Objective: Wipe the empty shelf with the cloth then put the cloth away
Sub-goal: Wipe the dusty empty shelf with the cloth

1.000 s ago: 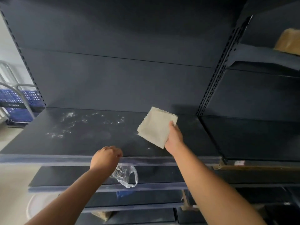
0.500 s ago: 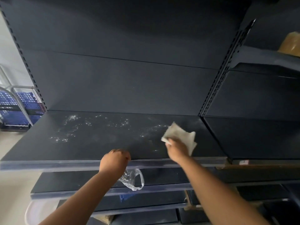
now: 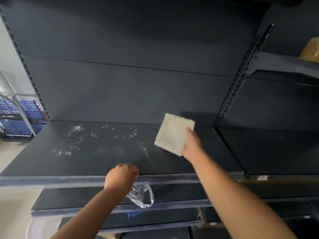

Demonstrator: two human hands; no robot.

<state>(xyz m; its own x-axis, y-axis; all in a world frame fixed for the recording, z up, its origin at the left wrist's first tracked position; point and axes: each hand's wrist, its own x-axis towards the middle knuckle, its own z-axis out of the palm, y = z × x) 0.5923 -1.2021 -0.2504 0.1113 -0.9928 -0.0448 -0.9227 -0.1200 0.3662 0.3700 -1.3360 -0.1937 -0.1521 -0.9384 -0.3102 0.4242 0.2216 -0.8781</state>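
A dark, empty shelf (image 3: pixel 96 161) stretches in front of me, with white specks scattered over its left and middle. My right hand (image 3: pixel 191 144) holds a square beige cloth (image 3: pixel 173 134) by its right edge, lifted above the right part of the shelf with its flat face toward me. My left hand (image 3: pixel 121 175) rests closed at the shelf's front edge, gripping a clear plastic bag (image 3: pixel 141 195) that hangs below it.
Lower dark shelves (image 3: pixel 86 199) step out beneath. A slotted upright (image 3: pixel 241 80) divides this bay from the right one, where a brown package (image 3: pixel 310 49) sits on a higher shelf. Blue crates (image 3: pixel 19 116) and a metal frame stand at the far left.
The cloth was pressed down on the shelf's right side half a second ago; now my right hand has lifted it up and spread flat. My left hand stayed at the edge.
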